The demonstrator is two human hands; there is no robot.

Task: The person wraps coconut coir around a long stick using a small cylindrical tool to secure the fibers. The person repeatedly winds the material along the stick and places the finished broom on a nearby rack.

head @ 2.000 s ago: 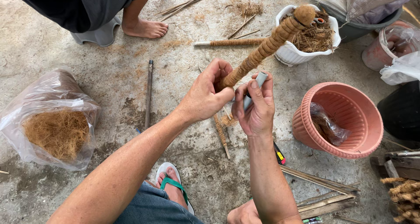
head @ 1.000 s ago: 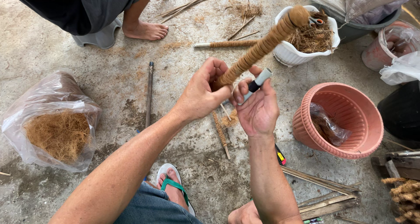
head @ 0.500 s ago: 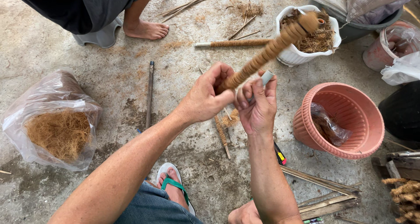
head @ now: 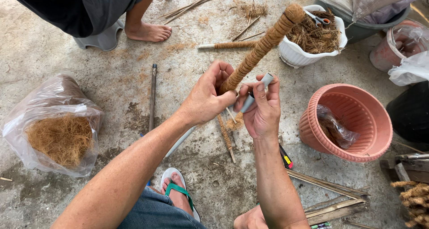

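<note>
Fibre-wrapped pole (head: 261,48) rises on a slant from the person's hands up toward the top of the view, its lower end gripped at the middle of the scene above the concrete floor (head: 111,81). Nearest the camera, a foot in a green-strapped sandal (head: 178,193) rests on the floor beside the person's knee. Above it, the left hand (head: 208,99) is closed around the pole's lower end, fingers curled over the brown wrapping. Just beside it, the right hand (head: 261,110) is partly closed, pinching a small grey tube-shaped object (head: 257,92) between thumb and fingers, close against the pole. Below the hands a short wrapped stick (head: 225,137) lies on the floor.

To the left sits a clear plastic bag (head: 53,121) holding loose brown coconut fibre. To the right stands a pink plastic pot (head: 346,121) with a crumpled clear bag inside, and a bundle of flat wooden slats (head: 333,195) lies near the lower right. A thin dark rod (head: 153,95) lies on the floor left of the hands.

Farther off, a white pot (head: 308,50) filled with fibre holds scissors, just behind the pole's top. Another partly wrapped stick (head: 228,45) lies beside it. At the top left another person's bare foot (head: 149,31) stands on the concrete.
</note>
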